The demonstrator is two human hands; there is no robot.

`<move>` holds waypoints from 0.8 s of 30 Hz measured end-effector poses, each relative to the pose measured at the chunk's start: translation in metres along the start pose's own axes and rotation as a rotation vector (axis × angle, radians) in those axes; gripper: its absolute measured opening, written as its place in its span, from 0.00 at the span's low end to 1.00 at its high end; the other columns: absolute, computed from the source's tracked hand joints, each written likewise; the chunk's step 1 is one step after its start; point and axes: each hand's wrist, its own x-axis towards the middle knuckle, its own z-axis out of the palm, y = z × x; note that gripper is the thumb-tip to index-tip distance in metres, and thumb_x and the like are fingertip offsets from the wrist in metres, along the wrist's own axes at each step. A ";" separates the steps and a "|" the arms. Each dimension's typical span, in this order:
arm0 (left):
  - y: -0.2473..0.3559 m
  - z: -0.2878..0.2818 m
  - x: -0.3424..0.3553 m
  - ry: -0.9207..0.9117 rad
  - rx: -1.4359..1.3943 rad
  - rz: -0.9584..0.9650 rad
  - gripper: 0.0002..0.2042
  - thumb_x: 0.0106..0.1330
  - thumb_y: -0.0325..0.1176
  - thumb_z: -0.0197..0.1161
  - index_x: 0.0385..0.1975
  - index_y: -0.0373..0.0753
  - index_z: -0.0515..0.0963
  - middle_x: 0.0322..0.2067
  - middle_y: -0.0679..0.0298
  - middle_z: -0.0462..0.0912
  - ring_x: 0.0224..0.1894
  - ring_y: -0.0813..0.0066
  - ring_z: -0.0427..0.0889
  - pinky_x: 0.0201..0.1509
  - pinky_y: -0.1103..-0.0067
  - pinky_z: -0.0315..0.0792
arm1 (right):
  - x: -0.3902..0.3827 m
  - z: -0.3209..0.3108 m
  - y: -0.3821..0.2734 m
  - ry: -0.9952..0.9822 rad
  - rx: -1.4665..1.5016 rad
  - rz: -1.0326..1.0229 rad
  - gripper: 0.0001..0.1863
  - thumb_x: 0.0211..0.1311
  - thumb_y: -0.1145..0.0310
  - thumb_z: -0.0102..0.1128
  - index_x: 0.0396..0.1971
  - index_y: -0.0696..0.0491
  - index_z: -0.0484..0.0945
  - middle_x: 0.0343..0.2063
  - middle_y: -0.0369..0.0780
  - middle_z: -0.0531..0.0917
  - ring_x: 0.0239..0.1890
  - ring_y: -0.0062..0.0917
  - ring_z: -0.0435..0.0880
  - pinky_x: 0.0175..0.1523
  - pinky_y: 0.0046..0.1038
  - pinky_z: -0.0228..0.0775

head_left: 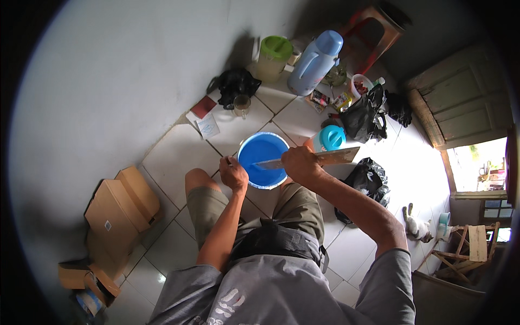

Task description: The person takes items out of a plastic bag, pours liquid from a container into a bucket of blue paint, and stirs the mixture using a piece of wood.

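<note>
Two hands at work over a blue bucket (pixel 263 160) at mid-frame.

The right hand (pixel 299 164) is clamped on a long flat blade (pixel 314 159) — it lies across the bucket's rim, running toward the right of the frame. The left hand (pixel 233 173), just left of the bucket, is closed on a small thin object too small to tell. A cardboard box (pixel 120 208) sits lower left — a light-blue jug (pixel 315 62) stands above, near the top centre.
</note>
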 end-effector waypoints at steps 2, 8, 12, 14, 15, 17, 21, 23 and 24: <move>-0.003 -0.002 0.003 -0.111 0.002 -0.024 0.14 0.62 0.39 0.46 0.20 0.36 0.69 0.20 0.56 0.74 0.26 0.57 0.74 0.32 0.67 0.67 | 0.006 0.007 0.005 0.099 0.028 0.037 0.06 0.47 0.67 0.53 0.24 0.50 0.77 0.21 0.36 0.79 0.26 0.25 0.81 0.28 0.27 0.71; -0.004 -0.007 0.007 -0.222 -0.094 0.028 0.22 0.60 0.49 0.51 0.15 0.35 0.67 0.14 0.54 0.72 0.19 0.55 0.72 0.26 0.66 0.66 | -0.006 0.026 0.011 0.166 -0.010 0.085 0.05 0.47 0.67 0.51 0.20 0.49 0.76 0.18 0.34 0.78 0.23 0.22 0.80 0.24 0.23 0.69; -0.003 -0.009 0.022 -0.362 -0.038 0.076 0.26 0.57 0.55 0.52 0.16 0.33 0.68 0.16 0.47 0.72 0.21 0.50 0.73 0.29 0.64 0.66 | -0.025 0.019 0.010 0.112 -0.032 0.070 0.10 0.46 0.60 0.54 0.26 0.49 0.76 0.22 0.35 0.76 0.27 0.25 0.78 0.35 0.30 0.67; -0.016 -0.003 0.022 -0.410 -0.038 0.083 0.28 0.55 0.58 0.52 0.17 0.31 0.69 0.16 0.46 0.72 0.22 0.50 0.73 0.29 0.65 0.66 | -0.022 0.036 0.009 0.100 -0.058 0.059 0.14 0.43 0.54 0.56 0.25 0.49 0.75 0.22 0.35 0.76 0.29 0.24 0.78 0.34 0.29 0.67; -0.018 -0.003 0.024 -0.460 -0.048 0.053 0.29 0.54 0.59 0.53 0.17 0.31 0.69 0.15 0.47 0.72 0.21 0.51 0.73 0.29 0.66 0.66 | -0.023 0.036 0.011 0.160 -0.056 0.043 0.11 0.46 0.57 0.55 0.25 0.49 0.76 0.21 0.35 0.76 0.29 0.23 0.78 0.34 0.28 0.67; -0.013 -0.008 0.026 -0.486 -0.132 -0.014 0.31 0.53 0.60 0.53 0.15 0.30 0.68 0.15 0.50 0.71 0.20 0.56 0.73 0.29 0.67 0.66 | -0.025 0.027 0.013 0.175 -0.020 0.091 0.06 0.48 0.66 0.50 0.25 0.48 0.75 0.21 0.34 0.76 0.27 0.22 0.78 0.30 0.27 0.67; 0.000 -0.014 0.033 -0.463 -0.094 0.056 0.32 0.52 0.61 0.54 0.14 0.30 0.67 0.14 0.52 0.71 0.20 0.60 0.72 0.29 0.69 0.66 | -0.021 0.037 0.017 0.294 -0.019 0.123 0.06 0.49 0.66 0.51 0.27 0.48 0.75 0.23 0.34 0.77 0.28 0.22 0.79 0.28 0.27 0.68; 0.012 -0.016 0.037 -0.480 -0.060 0.080 0.30 0.52 0.60 0.55 0.14 0.31 0.67 0.15 0.53 0.72 0.21 0.59 0.73 0.30 0.69 0.66 | -0.019 0.037 0.016 0.276 -0.002 0.161 0.06 0.49 0.66 0.51 0.27 0.48 0.76 0.24 0.34 0.77 0.28 0.22 0.79 0.27 0.26 0.68; 0.019 -0.019 0.038 -0.486 -0.054 0.081 0.30 0.52 0.60 0.55 0.14 0.31 0.68 0.15 0.53 0.72 0.21 0.59 0.73 0.30 0.68 0.66 | -0.019 0.036 0.014 0.248 -0.014 0.169 0.06 0.50 0.66 0.51 0.27 0.48 0.76 0.23 0.34 0.78 0.28 0.22 0.80 0.26 0.25 0.68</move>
